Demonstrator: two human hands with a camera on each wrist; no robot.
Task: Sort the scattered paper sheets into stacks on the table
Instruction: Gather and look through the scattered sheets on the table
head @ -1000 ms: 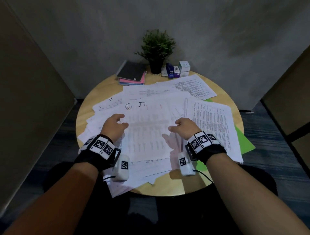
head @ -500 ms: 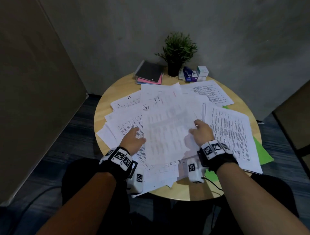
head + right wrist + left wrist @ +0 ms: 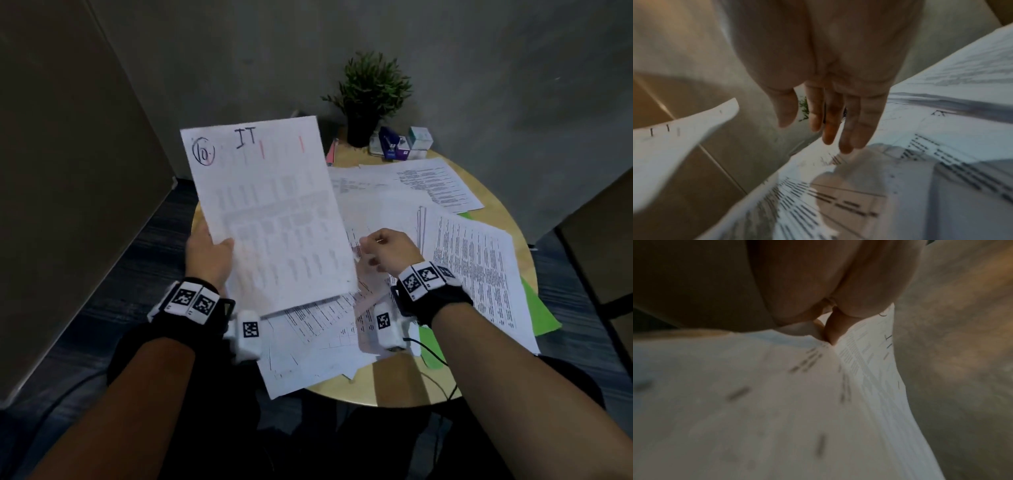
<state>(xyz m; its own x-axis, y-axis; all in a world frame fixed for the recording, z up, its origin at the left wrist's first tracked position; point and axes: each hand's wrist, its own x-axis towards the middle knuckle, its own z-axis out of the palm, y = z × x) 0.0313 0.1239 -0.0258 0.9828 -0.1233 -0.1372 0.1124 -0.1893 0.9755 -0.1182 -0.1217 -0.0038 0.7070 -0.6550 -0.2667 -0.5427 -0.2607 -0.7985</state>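
Round table (image 3: 404, 383), left hand (image 3: 205, 255) pinching tilted sheet (image 3: 270, 212), "IT" heading uppermost, right hand (image 3: 388, 251) loose, empty.

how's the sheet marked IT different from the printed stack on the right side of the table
The IT sheet is lifted off the table, gripped by the left hand; the right-side stack lies flat, untouched. The sheet carries handwriting, a circled number and red marks; the stack shows only dense print. Both are white printed paper.

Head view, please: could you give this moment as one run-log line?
left hand: holds IT sheet raised | right hand: free, fingers straight, over sheets | table: unsorted
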